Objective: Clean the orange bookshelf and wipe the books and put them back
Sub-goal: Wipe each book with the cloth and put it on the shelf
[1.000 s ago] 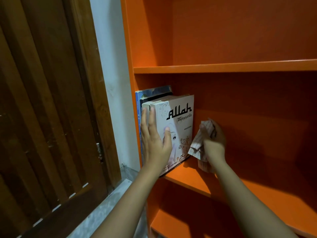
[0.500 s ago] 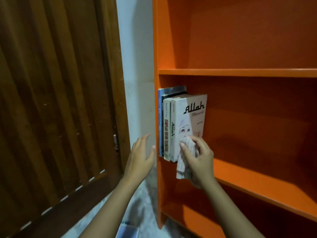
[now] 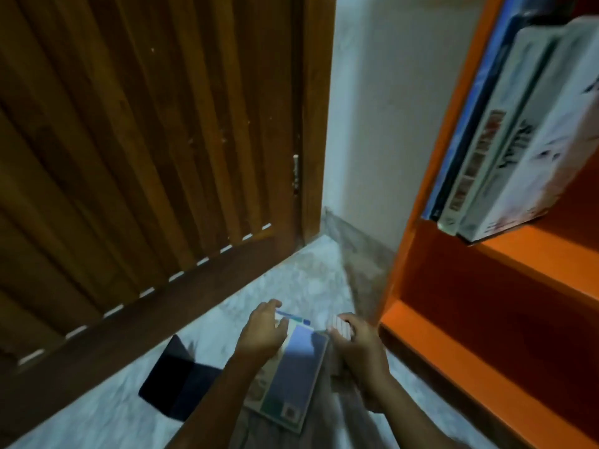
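A pale blue book [image 3: 293, 374] lies flat on the marble floor [image 3: 107, 413] below me. My left hand [image 3: 264, 330] rests on its far left corner, fingers curled over the edge. My right hand [image 3: 358, 346] is beside the book's right edge, closed around a striped cloth [image 3: 340, 328]. The orange bookshelf [image 3: 505, 286] stands at the right. Three books [image 3: 522, 131] stand upright at the left end of its shelf.
A dark flat book or folder [image 3: 176, 385] lies on the floor left of my arms. A brown slatted wooden door [image 3: 136, 157] fills the left side. A white wall [image 3: 382, 108] runs between the door and the shelf.
My view has dropped from the shelf to the floor. Both hands moved down from the shelved books; my left hand now touches the pale blue book, and my right still holds the cloth.
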Motion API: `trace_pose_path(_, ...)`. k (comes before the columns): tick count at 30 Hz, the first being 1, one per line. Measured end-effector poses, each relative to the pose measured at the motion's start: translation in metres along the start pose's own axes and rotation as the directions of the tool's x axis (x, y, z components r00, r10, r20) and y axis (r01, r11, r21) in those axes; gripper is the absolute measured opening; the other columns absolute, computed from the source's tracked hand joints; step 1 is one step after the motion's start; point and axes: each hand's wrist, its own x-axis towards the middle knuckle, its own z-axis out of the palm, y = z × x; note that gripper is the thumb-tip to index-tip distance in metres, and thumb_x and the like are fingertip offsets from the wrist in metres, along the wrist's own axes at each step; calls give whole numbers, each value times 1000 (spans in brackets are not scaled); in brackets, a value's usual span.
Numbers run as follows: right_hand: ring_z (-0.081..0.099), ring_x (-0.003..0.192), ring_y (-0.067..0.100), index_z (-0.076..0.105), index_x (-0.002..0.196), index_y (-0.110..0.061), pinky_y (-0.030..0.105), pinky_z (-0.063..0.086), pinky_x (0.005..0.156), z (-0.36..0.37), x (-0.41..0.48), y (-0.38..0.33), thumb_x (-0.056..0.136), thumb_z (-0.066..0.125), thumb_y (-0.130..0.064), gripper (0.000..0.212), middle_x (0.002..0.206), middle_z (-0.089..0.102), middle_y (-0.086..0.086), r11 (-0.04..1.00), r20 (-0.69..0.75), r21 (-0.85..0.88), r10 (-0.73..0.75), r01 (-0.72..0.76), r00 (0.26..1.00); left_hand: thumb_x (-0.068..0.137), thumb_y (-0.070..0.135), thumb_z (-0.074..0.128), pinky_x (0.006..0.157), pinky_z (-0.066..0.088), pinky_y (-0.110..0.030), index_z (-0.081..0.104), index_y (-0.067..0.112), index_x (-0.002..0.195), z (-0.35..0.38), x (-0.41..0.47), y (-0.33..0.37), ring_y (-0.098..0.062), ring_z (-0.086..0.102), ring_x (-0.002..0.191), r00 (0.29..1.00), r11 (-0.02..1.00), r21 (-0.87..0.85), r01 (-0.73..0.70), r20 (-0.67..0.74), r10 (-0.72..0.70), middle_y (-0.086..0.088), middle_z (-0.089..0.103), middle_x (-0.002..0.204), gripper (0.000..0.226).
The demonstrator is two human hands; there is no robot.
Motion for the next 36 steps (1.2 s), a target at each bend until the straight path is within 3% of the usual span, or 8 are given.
trace_pose_path(9,59,71,18,61,71,-21,27,40,58,91,18,105,90,59,-27,20,71,62,-4,943,170,-109,330,-315,928,93,28,53,89,51,-45,49,10,123,65,32,-138,-29,58,107,924,949,80,305,218,-315,-16,55,120,35)
trace_pose_path(13,57,61,-1,68,83,-10,8,41,51,110,17,125,89,63,-20,13,69,63,-8,918,140,29,387,-394,911,93,29,54,97,42,-35,45,13,131,86,34,-168,-29,50,118,892,932,182,314,279,-355,-12,48,131,42)
trace_pose_path(16,58,57,-1,64,80,-8,10,42,49,121,17,130,91,61,-29,23,69,65,5,905,168,69,405,-421,899,88,24,59,97,42,-37,50,11,124,98,36,-183,-30,51,115,844,924,150,353,374,-383,-14,49,129,39)
trace_pose_path(21,64,74,11,68,82,-20,26,50,66,135,20,143,86,61,-50,30,78,70,-4,875,108,71,470,-478,876,89,21,53,73,56,-34,50,15,111,106,37,-193,-22,60,90,874,918,43,395,291,-390,-8,56,106,23)
trace_pose_path(25,68,80,13,73,92,-22,30,53,71,139,14,139,83,67,-45,25,86,73,-5,898,56,109,424,-427,904,96,22,48,49,39,-11,47,10,118,103,36,-195,-7,54,74,902,922,-1,388,205,-380,-3,57,101,25)
trace_pose_path(28,69,85,11,72,95,-25,33,57,75,137,5,126,86,67,-35,15,91,73,-7,906,67,185,374,-380,925,97,32,45,56,40,-17,42,14,129,91,30,-188,-17,57,88,905,914,-58,401,182,-386,-11,55,117,37)
trace_pose_path(32,65,85,12,70,91,-27,28,54,74,126,-2,98,86,68,-26,6,91,69,-6,946,-8,180,277,-271,961,89,50,51,55,56,-30,53,12,115,71,22,-177,-15,67,78,920,894,-220,390,134,-368,-2,66,99,46)
trace_pose_path(36,66,87,13,73,90,-16,29,56,74,102,-3,60,82,72,-12,9,94,69,-2,960,-84,247,157,-132,984,89,31,62,76,58,-47,52,19,111,36,9,-141,-24,66,89,937,824,-465,324,41,-346,-8,66,103,27)
